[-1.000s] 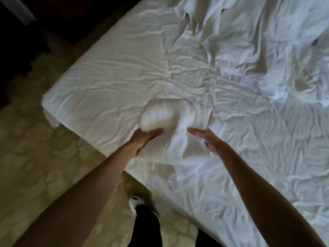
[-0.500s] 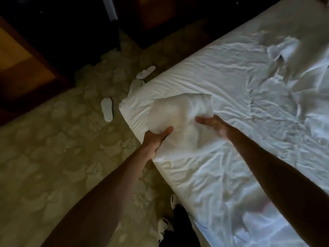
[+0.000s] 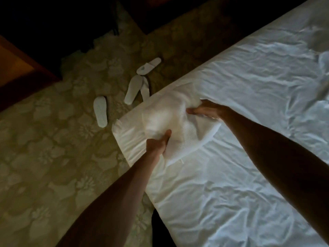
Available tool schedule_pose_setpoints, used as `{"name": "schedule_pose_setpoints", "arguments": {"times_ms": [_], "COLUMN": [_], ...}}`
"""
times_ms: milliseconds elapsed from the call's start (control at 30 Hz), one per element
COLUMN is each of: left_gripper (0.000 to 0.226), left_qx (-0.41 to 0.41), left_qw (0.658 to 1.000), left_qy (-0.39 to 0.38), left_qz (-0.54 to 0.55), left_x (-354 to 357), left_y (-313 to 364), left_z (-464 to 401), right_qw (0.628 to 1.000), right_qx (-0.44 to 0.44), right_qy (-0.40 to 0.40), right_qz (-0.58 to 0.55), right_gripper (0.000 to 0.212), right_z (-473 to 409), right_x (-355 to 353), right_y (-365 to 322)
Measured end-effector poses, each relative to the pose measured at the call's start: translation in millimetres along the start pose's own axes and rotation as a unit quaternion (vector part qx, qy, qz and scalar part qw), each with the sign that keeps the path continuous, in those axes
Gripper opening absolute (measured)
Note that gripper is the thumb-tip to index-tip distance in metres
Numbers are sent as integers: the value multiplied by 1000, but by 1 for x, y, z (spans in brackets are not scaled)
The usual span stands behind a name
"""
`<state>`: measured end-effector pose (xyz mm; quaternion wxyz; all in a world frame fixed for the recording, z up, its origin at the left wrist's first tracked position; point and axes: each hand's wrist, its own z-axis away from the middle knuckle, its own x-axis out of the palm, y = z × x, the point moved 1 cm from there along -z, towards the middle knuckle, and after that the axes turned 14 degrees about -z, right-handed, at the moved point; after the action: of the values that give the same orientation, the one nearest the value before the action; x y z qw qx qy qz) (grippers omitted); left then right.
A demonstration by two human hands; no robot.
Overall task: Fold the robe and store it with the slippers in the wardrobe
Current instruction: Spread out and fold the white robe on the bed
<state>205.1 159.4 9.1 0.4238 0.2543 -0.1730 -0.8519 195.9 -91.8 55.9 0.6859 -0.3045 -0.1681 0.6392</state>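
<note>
Lifted robe [image 3: 170, 120] now overhangs bed [image 3: 231, 184] corner.

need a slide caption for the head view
Both hands, left and right, grip the folded robe at the bed corner; white slippers lie scattered on the carpet.

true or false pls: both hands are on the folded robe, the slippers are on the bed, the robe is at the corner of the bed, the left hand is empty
1. Both hands hold the folded robe: true; the left hand grips its near edge, the right hand its far side.
2. The slippers are on the bed: false; the slippers lie scattered on the patterned carpet.
3. The robe is at the corner of the bed: true.
4. The left hand is empty: false; its thumb and fingers pinch the robe.
</note>
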Motion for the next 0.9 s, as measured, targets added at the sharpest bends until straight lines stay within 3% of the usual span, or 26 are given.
{"name": "schedule_pose_setpoints", "arguments": {"times_ms": [67, 100, 200, 367, 467, 533, 600, 733, 900], "left_gripper": [134, 132, 98, 98, 121, 124, 108, 86, 84], "left_qx": [-23, -30, -40, -35, 40, 122, 242, 403, 513], "left_qw": [999, 998, 989, 990, 988, 953, 907, 848, 749], "left_qy": [27, 28, 56, 49, 124, 246, 290, 170, -4], "left_qz": [-24, -51, -129, -126, -88, -131, -185, -299, -418], "left_x": [13, 18, 27, 22, -4, -26, -32, 33, 198], "left_y": [-11, -13, -6, -4, 9, 23, 47, 111, 134], "left_z": [-35, -47, -63, -60, -35, -17, 0, 21, 39], "right_qw": [999, 998, 998, 995, 994, 992, 982, 949, 900], "right_qx": [14, 10, -21, -59, -63, -60, -68, -66, -49], "right_qy": [1, 9, 43, 78, 94, 99, 132, 255, 414], "right_qz": [44, 56, 43, 25, 6, -48, -117, -175, -125], "right_gripper": [94, 94, 95, 91, 99, 107, 112, 84, 64], "right_z": [-38, -56, -85, -83, -64, -49, -32, 11, 80], "right_x": [-2, -2, -5, -5, -14, -25, -40, -77, -128], "right_y": [11, 20, 38, 41, 40, 45, 56, 104, 198]}}
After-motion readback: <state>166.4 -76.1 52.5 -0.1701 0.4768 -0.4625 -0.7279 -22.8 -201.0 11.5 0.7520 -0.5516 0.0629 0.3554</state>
